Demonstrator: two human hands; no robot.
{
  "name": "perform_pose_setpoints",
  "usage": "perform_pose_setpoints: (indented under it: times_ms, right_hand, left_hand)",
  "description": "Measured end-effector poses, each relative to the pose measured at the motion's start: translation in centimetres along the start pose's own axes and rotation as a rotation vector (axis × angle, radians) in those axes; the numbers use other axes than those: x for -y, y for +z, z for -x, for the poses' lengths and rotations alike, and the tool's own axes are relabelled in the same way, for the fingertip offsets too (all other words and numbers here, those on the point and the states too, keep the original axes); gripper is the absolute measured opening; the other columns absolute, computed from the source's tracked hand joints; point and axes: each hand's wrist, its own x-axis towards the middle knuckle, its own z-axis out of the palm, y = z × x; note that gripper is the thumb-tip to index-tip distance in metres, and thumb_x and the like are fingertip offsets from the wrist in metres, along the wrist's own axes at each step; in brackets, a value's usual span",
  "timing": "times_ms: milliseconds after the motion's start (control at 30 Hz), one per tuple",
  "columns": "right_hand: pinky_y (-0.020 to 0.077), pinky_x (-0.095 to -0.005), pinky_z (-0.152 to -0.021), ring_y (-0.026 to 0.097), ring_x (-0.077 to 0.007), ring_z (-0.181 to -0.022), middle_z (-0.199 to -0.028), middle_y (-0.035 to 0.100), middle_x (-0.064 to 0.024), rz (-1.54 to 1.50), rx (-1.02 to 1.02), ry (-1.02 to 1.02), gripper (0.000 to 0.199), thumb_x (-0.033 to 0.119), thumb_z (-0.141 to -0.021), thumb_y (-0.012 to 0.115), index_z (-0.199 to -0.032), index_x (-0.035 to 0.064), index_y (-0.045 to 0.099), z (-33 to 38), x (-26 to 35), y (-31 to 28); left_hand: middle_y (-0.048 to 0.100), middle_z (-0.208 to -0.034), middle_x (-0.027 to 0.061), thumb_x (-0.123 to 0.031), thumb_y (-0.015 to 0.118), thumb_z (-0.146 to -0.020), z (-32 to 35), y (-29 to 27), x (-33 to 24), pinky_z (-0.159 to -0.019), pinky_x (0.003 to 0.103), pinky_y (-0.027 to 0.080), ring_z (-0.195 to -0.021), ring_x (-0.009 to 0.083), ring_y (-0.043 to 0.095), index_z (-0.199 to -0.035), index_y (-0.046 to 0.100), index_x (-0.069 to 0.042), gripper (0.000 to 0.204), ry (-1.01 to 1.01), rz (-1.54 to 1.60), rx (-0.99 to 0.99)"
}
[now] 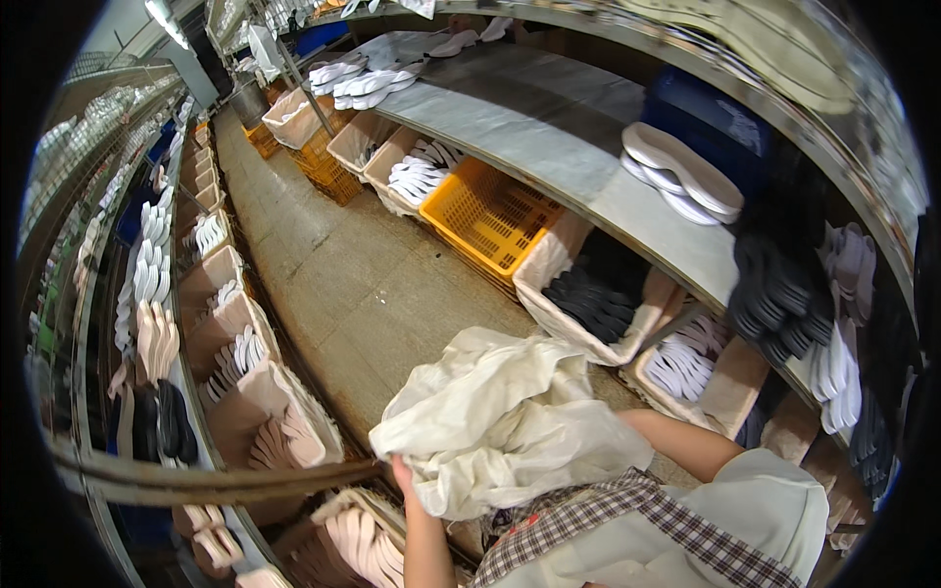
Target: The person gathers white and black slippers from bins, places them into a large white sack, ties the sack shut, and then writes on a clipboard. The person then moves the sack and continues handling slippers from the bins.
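Note:
A crumpled cream cloth sack (pixel 510 421) is bunched up in front of my chest, above the floor of the aisle. My left hand (pixel 403 478) grips its lower left edge, fingers closed on the fabric. My right forearm (pixel 686 443) reaches in from the right and disappears under the sack, so that hand is hidden. I wear a checked apron (pixel 627 510) over a pale top.
A narrow concrete aisle (pixel 333 284) runs ahead. On the right, a long grey bench (pixel 549 137) carries white soles (pixel 686 176) and blurred black soles (pixel 784 294). Below it stand an orange crate (pixel 490 216) and fabric bins (pixel 588 294). Racks of soles (pixel 157 323) line the left.

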Motion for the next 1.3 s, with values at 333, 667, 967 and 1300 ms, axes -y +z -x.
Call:
perform_pose_setpoints:
  times_ms: [333,667,967,1300]
  right_hand:
    - [0.0467,-0.044,-0.089,0.062,-0.0305,-0.092,-0.105,0.063,-0.0205,-0.063,-0.114,-0.103,0.042,0.021,-0.088,0.034,-0.114,-0.0032,0.056,-15.8,11.3,12.2]
    - [0.0476,-0.0358,-0.086,0.058,-0.0203,-0.098,-0.11,0.061,-0.0126,0.894,-0.279,-0.366,0.04,0.022,-0.092,0.036,-0.118,-0.0015,0.054,-28.5,14.7,16.5]
    - [0.0471,-0.0329,-0.082,0.056,-0.0161,-0.096,-0.11,0.06,-0.006,0.031,-0.524,-0.212,0.04,0.027,-0.09,0.049,-0.123,0.004,0.053,-44.6,12.5,11.2]
    - [0.0471,-0.0325,-0.082,0.056,-0.0155,-0.098,-0.11,0.06,-0.0059,0.312,-0.519,-0.315,0.043,0.026,-0.088,0.055,-0.125,0.0047,0.052,-45.3,20.8,17.7]
  left_hand:
    - [0.063,-0.104,0.0143,-0.02,0.048,-0.089,-26.5,21.4,-0.8,-0.084,0.036,0.047,-0.097,0.0241,0.059,-0.107,0.059,0.003,0.032,0.15,-0.61,0.501]
    - [0.064,-0.101,0.0151,-0.01,0.057,-0.081,-61.4,18.7,4.8,-0.081,0.032,0.046,-0.094,0.0211,0.06,-0.109,0.057,0.002,0.03,0.163,-0.895,0.054]
    - [0.057,-0.116,0.0197,-0.025,0.06,-0.085,-77.4,11.9,22.8,-0.093,0.035,0.04,-0.11,0.0284,0.052,-0.116,0.053,0.007,0.045,-0.022,-1.163,0.333]
    - [0.056,-0.08,0.0024,-0.019,0.057,-0.088,-66.9,30.2,16.9,-0.057,0.027,0.04,-0.066,0.0105,0.049,-0.105,0.057,0.001,0.027,-0.379,-0.585,0.153]
